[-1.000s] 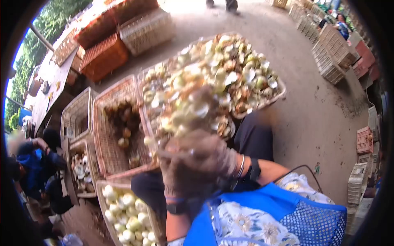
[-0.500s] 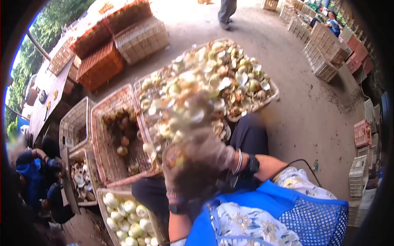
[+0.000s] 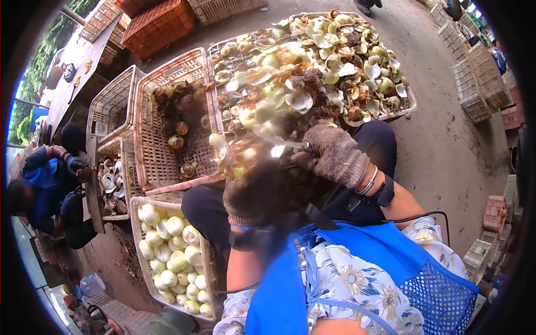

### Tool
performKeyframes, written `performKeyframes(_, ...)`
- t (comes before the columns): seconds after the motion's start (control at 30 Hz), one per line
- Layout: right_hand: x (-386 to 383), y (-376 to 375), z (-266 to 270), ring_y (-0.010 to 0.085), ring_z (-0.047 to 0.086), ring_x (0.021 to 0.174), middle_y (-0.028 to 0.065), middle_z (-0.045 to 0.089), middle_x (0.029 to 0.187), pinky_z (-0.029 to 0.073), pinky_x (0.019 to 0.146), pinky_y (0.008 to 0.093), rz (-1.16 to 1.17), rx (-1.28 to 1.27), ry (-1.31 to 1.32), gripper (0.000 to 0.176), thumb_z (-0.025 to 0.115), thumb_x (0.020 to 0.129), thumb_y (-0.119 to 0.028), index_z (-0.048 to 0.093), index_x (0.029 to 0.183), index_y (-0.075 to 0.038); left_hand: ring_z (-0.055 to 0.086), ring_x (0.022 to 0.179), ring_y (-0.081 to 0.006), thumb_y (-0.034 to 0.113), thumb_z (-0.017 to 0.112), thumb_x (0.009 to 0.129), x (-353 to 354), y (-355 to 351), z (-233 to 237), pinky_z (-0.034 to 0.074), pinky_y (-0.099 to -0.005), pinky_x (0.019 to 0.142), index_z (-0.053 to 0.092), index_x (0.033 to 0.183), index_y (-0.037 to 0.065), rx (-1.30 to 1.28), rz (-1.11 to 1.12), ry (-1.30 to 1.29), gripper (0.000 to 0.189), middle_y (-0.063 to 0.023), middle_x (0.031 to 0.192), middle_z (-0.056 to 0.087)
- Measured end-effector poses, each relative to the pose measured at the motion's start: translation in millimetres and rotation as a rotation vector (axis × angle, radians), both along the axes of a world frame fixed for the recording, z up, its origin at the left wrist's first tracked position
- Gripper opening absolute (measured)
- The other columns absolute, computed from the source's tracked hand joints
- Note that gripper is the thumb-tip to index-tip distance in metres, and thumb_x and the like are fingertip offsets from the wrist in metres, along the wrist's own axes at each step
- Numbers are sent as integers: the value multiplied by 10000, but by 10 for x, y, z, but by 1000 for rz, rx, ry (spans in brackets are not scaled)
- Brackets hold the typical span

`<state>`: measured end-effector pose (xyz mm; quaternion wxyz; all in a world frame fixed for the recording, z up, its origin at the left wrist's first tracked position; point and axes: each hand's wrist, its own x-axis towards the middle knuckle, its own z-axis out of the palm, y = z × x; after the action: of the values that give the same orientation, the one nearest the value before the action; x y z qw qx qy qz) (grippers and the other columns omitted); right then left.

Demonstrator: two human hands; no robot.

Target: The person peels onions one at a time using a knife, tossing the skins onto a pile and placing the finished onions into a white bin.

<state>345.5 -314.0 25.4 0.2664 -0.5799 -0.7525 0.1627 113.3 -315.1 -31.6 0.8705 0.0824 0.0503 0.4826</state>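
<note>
My left hand (image 3: 239, 196), in a brown knit glove, is at the near edge of the peel pile, closed round an onion (image 3: 241, 162) with loose brown skin. My right hand (image 3: 335, 156), gloved too, is closed on the handle of a small knife (image 3: 279, 139), whose blade points left toward the onion. A dark blur hides part of the space between my hands. Beyond them, onion peels (image 3: 329, 61) are heaped on a white crate. Unpeeled onions (image 3: 176, 142) lie in the reddish crate (image 3: 142, 134) to the left. Peeled onions (image 3: 178, 259) fill the crate at lower left.
A co-worker (image 3: 47, 173) sits at far left beside a crate of peels (image 3: 111, 184). An empty-looking crate (image 3: 114, 100) stands near the reddish one. Orange crates (image 3: 159, 28) are at the top left, with stacked crates (image 3: 474, 78) on the right.
The view has shifted, so the crates appear higher. My hands have moved apart, and the knife in my right hand now shows.
</note>
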Motion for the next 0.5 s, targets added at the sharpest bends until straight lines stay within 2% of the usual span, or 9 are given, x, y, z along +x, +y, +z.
performKeyframes(0.03, -22, -28, 20, 343, 610, 794, 155, 592, 833, 499, 670, 441, 51, -70, 23, 169, 644, 790, -238, 631, 860, -84, 380, 1316, -394, 158, 657, 776, -24, 5, -75, 199, -569, 1140, 321, 1428, 38, 1, -1, 7, 743, -201, 1416, 411)
performKeyframes(0.1, -90, -91, 37, 338, 612, 797, 150, 591, 842, 501, 669, 441, 70, -35, -10, 175, 638, 797, -246, 631, 858, -82, 386, 1311, -387, 151, 662, 776, -46, 16, -174, 226, -562, 1134, 333, 1422, 37, 507, 79, 1115, 734, -188, 1414, 416)
performKeyframes(0.13, -113, -96, 54, 333, 614, 800, 146, 590, 852, 503, 668, 441, 96, -2, -52, 182, 633, 804, -255, 631, 855, -80, 386, 1311, -387, 151, 662, 776, -35, 20, -156, 226, -562, 1134, 333, 1422, 37, 508, 76, 1116, 734, -188, 1414, 416)
performKeyframes(0.33, -179, -4, 102, 331, 631, 771, 159, 582, 838, 513, 648, 430, 209, -26, -154, 140, 594, 792, -177, 619, 872, -65, 417, 1296, -343, 135, 673, 771, 156, 14, 339, 319, -528, 1098, 353, 1410, 45, 141, 3, 194, 720, -157, 1406, 430)
performKeyframes(0.4, -217, 13, 128, 328, 639, 763, 149, 584, 841, 518, 651, 426, 240, 21, -198, 149, 593, 778, -160, 618, 892, -67, 424, 1290, -344, 138, 665, 768, 159, 3, 320, 325, -523, 1096, 353, 1408, 41, 117, 11, 253, 718, -161, 1395, 441)
performKeyframes(0.5, -203, 76, 84, 329, 642, 763, 137, 589, 854, 524, 656, 425, 262, 57, -219, 178, 600, 759, -164, 612, 906, -65, 434, 1281, -346, 142, 654, 764, 149, -23, 293, 335, -515, 1093, 353, 1405, 35, 206, 36, 654, 716, -166, 1378, 458)
